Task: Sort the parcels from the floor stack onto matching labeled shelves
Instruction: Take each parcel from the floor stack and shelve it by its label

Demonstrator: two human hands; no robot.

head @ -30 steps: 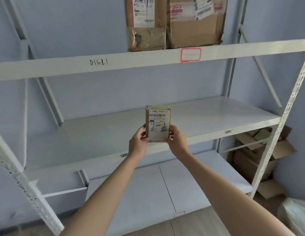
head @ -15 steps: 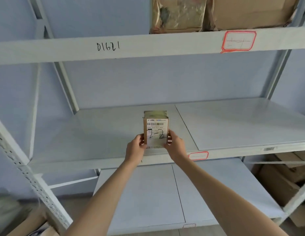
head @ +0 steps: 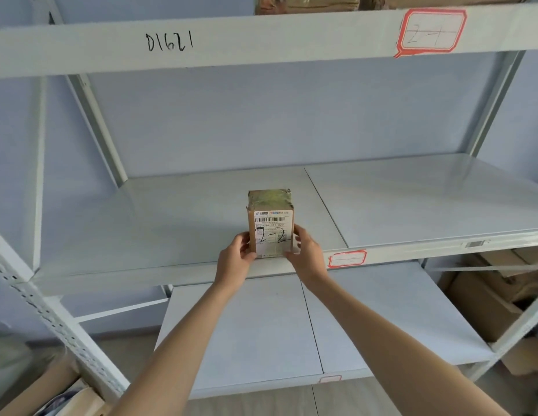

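Observation:
A small brown parcel [head: 270, 219] with a white shipping label marked "2-2" stands upright at the front edge of the middle shelf [head: 411, 202]. My left hand [head: 235, 259] grips its lower left side and my right hand [head: 305, 255] grips its lower right side. A red-framed label [head: 347, 259] sticks to the middle shelf's front rail just right of my right hand; its writing is too faint to read. The top shelf rail carries a red-framed label [head: 431, 31] reading "2-1" and the handwritten "D1621" [head: 169, 42].
Cardboard parcels [head: 306, 3] sit on the top shelf. A lower shelf [head: 261, 340] lies below with a small red label [head: 330, 378]. Cardboard boxes [head: 487, 298] are piled at the right behind the upright, more parcels [head: 66, 397] at the bottom left.
The view has swung left and closer to the rack. Both hands have carried the parcel forward and down to the middle shelf's front edge.

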